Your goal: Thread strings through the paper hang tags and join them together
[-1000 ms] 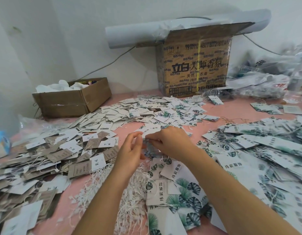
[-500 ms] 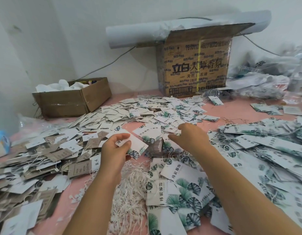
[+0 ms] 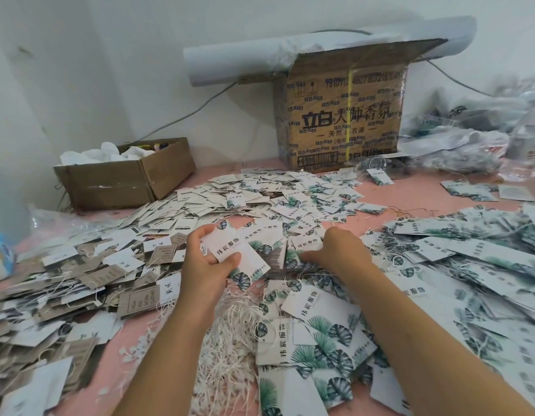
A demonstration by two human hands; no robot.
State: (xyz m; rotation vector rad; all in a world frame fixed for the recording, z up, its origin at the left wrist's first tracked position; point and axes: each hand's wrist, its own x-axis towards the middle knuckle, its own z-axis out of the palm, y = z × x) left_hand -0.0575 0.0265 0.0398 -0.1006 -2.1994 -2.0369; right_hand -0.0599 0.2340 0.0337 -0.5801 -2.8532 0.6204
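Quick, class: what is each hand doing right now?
Left hand: holds a white leaf-printed paper hang tag.
Right hand: fingers in the small-tag pile; grip cannot be told.

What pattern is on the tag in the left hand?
White tag with green leaves and black characters; head view.

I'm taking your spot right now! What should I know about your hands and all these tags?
Left hand grips a leaf-print hang tag, lifted off the table.
Right hand has its fingers on a small tag in the heap; pinched or not, I cannot tell.
White strings lie in a bundle near the wrists.
Loose tags are heaped behind the hands.
Done, it seems: strung tags piled at the right.
Left: string the held tag, join it, then work through the heap.
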